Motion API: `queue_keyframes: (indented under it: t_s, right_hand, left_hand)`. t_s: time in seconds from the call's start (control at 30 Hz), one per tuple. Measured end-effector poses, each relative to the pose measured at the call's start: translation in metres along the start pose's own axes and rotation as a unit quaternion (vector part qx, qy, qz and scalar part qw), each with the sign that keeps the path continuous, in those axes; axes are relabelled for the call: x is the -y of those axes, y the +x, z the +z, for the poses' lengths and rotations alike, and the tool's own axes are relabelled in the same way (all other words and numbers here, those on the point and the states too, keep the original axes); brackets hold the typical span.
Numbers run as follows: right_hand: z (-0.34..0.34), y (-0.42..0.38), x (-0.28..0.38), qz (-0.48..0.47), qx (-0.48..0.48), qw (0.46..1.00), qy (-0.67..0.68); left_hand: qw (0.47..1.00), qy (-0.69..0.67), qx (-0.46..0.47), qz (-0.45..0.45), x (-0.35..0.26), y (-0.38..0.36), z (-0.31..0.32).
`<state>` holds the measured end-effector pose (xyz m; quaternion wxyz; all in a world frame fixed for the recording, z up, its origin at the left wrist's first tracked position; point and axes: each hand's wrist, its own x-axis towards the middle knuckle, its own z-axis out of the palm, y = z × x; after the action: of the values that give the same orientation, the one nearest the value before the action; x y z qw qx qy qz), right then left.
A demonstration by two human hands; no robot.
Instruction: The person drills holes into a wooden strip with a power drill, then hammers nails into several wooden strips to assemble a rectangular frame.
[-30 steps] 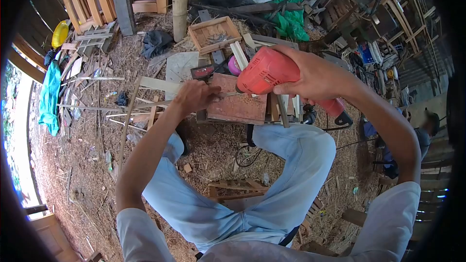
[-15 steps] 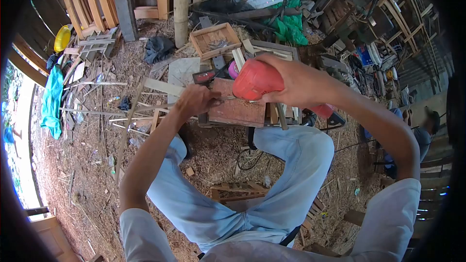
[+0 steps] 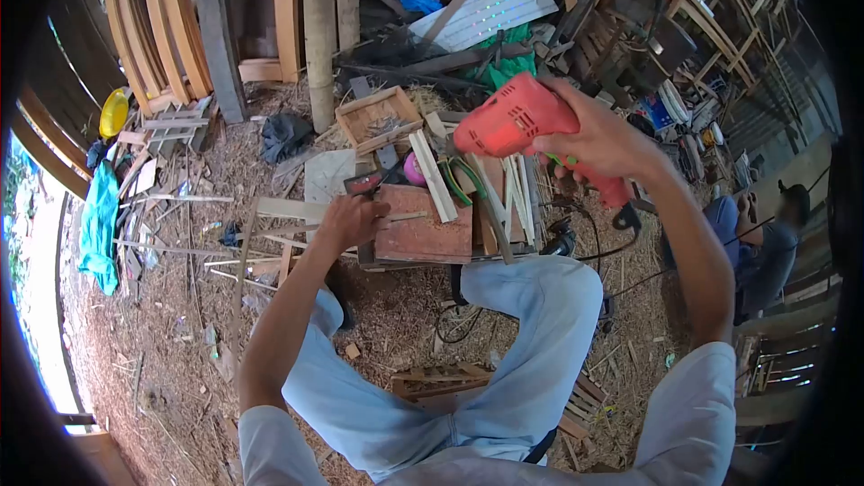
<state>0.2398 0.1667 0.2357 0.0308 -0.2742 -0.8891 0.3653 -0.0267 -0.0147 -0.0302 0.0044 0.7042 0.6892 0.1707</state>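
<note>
My right hand (image 3: 598,130) is wrapped round the handle of a red power drill (image 3: 515,117), raised above the right side of the low workbench. The drill's front end points left; I cannot make out a bit. My left hand (image 3: 354,220) is closed at the left edge of a reddish-brown board (image 3: 425,232), pinching a small wooden strip (image 3: 409,215) that lies across the board. Just beyond the left hand is a dark red-and-black tool (image 3: 363,184). A pale wood stick (image 3: 433,176) and a green-and-black handled tool (image 3: 463,182) lie right of it.
An open wooden box (image 3: 378,117) holding nails or screws stands behind the board, near a purple round object (image 3: 414,169). The drill's black cord (image 3: 621,238) hangs at the right. Scrap wood and shavings cover the ground. Another person (image 3: 765,247) sits at far right.
The drill has lifted up and to the right, away from the board and my left hand. My left hand stays at the board's left edge, now with the strip plainly showing.
</note>
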Motion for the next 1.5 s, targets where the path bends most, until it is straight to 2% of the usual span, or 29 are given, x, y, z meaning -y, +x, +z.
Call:
queue_keyframes:
  t_s: [0.07,0.1,0.13,0.2,0.23,0.3,0.33,0.4,0.47,0.6,0.7,0.77,0.8,0.87,0.97,1.0,1.07,1.1,1.13,1.17,1.2,1.23,1.3,1.37,1.4,1.47,1.5]
  right_hand:
    - [0.01,-0.003,-0.018,0.013,-0.109,0.984,-0.142]
    - [0.025,0.005,-0.059,-0.081,-0.188,0.949,-0.24]
    - [0.04,0.012,-0.087,-0.082,-0.194,0.948,-0.238]
    - [0.062,0.026,-0.128,-0.107,-0.216,0.904,-0.353]
    - [0.074,0.032,-0.148,-0.108,-0.221,0.903,-0.351]
    - [0.09,0.05,-0.182,-0.107,-0.258,0.833,-0.478]
    - [0.099,0.056,-0.192,-0.107,-0.26,0.833,-0.476]
    - [0.11,0.064,-0.205,-0.041,-0.237,0.848,-0.473]
    - [0.118,0.068,-0.211,-0.035,-0.238,0.858,-0.453]
    - [0.143,0.081,-0.233,-0.038,-0.251,0.835,-0.487]
    - [0.147,0.079,-0.23,-0.013,-0.219,0.852,-0.475]
    - [0.142,0.076,-0.226,0.004,-0.199,0.895,-0.399]
    - [0.139,0.077,-0.222,-0.003,-0.199,0.895,-0.399]
    - [0.134,0.076,-0.215,0.058,-0.118,0.921,-0.367]
    - [0.13,0.077,-0.206,0.092,-0.071,0.922,-0.371]
    - [0.13,0.074,-0.201,0.084,-0.076,0.923,-0.368]
    - [0.131,0.067,-0.189,0.075,-0.126,0.89,-0.433]
    - [0.133,0.066,-0.186,0.016,-0.243,0.858,-0.452]
    - [0.125,0.067,-0.165,0.01,-0.247,0.858,-0.45]
    - [0.114,0.072,-0.144,-0.073,-0.294,0.89,-0.342]
    - [0.107,0.077,-0.12,-0.156,-0.335,0.901,-0.228]
    - [0.115,0.081,-0.098,-0.219,-0.353,0.893,-0.171]
    - [0.138,0.088,-0.062,-0.24,-0.15,0.955,-0.092]
    - [0.172,0.103,-0.046,-0.203,-0.045,0.966,-0.151]
    - [0.176,0.111,-0.048,-0.207,-0.048,0.966,-0.149]
    - [0.188,0.126,-0.055,-0.302,-0.043,0.95,0.06]
    - [0.187,0.137,-0.063,-0.297,-0.1,0.945,0.091]
  left_hand:
    - [1.0,0.016,0.006,-0.013,0.001,-0.002,-0.008]
    - [0.999,0.025,0.015,-0.03,0.002,0.0,-0.013]
    - [0.999,0.03,0.013,-0.027,0.001,0.001,-0.022]
    - [0.996,0.017,-0.048,-0.07,-0.002,0.005,-0.044]
    - [0.994,-0.034,-0.071,-0.071,0.003,0.008,-0.05]
    - [0.992,-0.03,-0.09,-0.08,-0.006,0.015,-0.069]
    - [0.99,-0.033,-0.101,-0.09,-0.009,0.017,-0.074]
    - [0.988,-0.035,-0.12,-0.089,-0.012,0.02,-0.066]
    - [0.988,-0.043,-0.125,-0.081,-0.014,0.023,-0.057]
    - [0.989,-0.073,-0.121,-0.046,-0.021,0.034,-0.049]
    - [0.99,-0.081,-0.107,-0.038,-0.029,0.036,-0.048]
    - [0.993,-0.066,-0.098,-0.023,-0.031,0.038,-0.05]
    - [0.992,-0.062,-0.102,-0.028,-0.03,0.04,-0.052]
    - [0.994,-0.052,-0.096,-0.011,-0.03,0.04,-0.053]
    - [0.99,-0.016,-0.138,0.013,-0.025,0.039,-0.057]
    - [0.99,-0.006,-0.14,0.012,-0.027,0.038,-0.067]
    - [0.991,0.043,-0.123,0.004,-0.033,0.036,-0.089]
    - [0.987,0.051,-0.148,0.03,-0.033,0.035,-0.098]
    - [0.987,0.058,-0.15,0.027,-0.031,0.036,-0.104]
    - [0.987,0.081,-0.128,0.059,-0.031,0.037,-0.107]
    - [0.984,0.105,-0.109,0.09,-0.032,0.04,-0.108]
    - [0.982,0.127,-0.117,0.079,-0.036,0.043,-0.109]
    - [0.981,0.133,-0.116,0.081,-0.038,0.047,-0.102]
    - [0.98,0.141,-0.112,0.087,-0.037,0.049,-0.1]
    - [0.98,0.145,-0.114,0.081,-0.034,0.047,-0.099]
    - [0.98,0.151,-0.111,0.073,-0.019,0.042,-0.101]
    - [0.978,0.135,-0.149,0.054,-0.004,0.036,-0.1]
